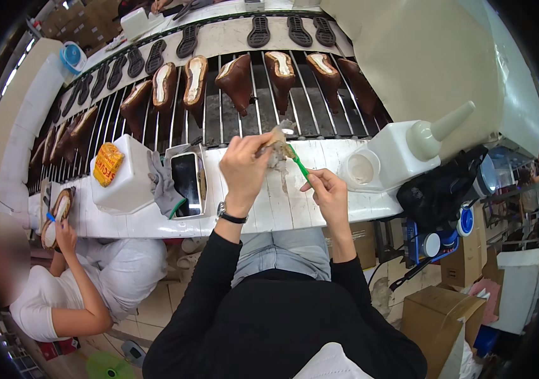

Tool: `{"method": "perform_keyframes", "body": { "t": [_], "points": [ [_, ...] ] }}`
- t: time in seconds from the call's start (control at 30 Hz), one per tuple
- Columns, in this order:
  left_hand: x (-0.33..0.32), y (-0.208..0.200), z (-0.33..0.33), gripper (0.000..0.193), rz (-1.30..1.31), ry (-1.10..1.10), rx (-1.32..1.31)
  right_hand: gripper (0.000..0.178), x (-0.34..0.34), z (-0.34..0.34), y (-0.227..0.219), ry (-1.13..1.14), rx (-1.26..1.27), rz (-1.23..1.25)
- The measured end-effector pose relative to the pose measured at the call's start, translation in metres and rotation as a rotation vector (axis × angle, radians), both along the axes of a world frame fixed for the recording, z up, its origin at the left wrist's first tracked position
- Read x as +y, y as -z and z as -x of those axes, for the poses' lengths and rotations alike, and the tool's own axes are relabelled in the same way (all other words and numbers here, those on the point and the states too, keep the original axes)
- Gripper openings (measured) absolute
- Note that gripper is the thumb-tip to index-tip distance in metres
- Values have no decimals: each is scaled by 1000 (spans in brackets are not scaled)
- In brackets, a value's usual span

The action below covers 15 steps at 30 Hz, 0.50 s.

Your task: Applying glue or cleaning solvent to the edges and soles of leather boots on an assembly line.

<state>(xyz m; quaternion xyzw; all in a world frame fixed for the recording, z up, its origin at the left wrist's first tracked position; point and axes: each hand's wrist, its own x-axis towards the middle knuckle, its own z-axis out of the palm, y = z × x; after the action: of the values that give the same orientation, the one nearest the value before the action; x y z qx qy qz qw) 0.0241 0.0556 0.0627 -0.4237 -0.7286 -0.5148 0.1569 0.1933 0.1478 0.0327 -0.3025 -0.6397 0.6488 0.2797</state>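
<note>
Near the far edge of the white bench (pixel 263 213), my left hand (pixel 243 167) pinches a crumpled, greyish-tan wad (pixel 277 155) whose material I cannot make out. Its fingers are closed, and a black-strapped watch sits on that wrist. My right hand (pixel 327 192) grips a small brush by its green handle (pixel 299 167). The brush's far end meets the wad, so its bristles are mostly hidden. To the right of the brush stands a white cup (pixel 363 169), pale inside, beside a white jug (pixel 405 155) with a long slanted spout.
Beyond the bench, brown boots (pixel 195 85) rest sole-up on a metal rod conveyor (pixel 222 120). Black outsoles (pixel 258 31) line the ledge behind. At left are a tray (pixel 188 183) with a phone, a grey glove (pixel 163 186) and a white container (pixel 124 180). A co-worker (pixel 73 290) brushes a sole.
</note>
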Motion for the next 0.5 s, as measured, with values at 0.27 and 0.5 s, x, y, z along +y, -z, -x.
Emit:
{"method": "perform_keyframes", "body": {
  "t": [0.27, 0.5],
  "points": [
    [-11, 6, 6, 16, -50, -112, -299, 19, 6, -5, 14, 23, 88, 35],
    [-15, 13, 11, 16, -41, -169, -455, 15, -11, 24, 40, 4, 155, 240]
  ]
}}
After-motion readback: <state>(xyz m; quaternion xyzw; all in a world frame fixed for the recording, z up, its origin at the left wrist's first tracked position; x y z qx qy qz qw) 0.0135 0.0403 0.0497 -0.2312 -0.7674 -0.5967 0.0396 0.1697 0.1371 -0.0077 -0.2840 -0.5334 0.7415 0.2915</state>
